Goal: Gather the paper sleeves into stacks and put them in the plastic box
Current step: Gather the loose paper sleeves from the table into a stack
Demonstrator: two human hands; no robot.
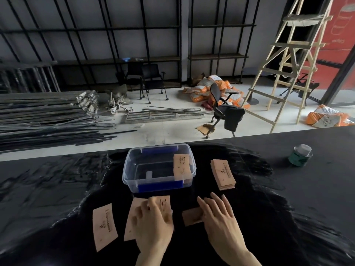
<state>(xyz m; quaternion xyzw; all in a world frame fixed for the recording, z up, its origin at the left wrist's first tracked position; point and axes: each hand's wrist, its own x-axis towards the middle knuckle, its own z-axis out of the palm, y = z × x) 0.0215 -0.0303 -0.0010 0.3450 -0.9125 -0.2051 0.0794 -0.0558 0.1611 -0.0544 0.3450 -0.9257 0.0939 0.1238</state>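
Observation:
A clear plastic box [129, 167] with blue clips stands mid-table; one stack of tan paper sleeves [181, 167] leans inside against its right wall. Right of the box lies another stack of sleeves [223, 174]. Near the front edge, my left hand [153, 225] presses on a few overlapping sleeves [132, 217], fingers curled over them. A single sleeve [104, 226] lies flat to the left of that hand. My right hand [219, 219] lies flat, fingers spread, its thumb side resting on one sleeve [191, 215].
The black table [288, 198] reaches a far edge just beyond the box. A small lidded can [300, 155] stands at the right. On the floor beyond are metal bars, an office chair, orange sacks and a wooden ladder.

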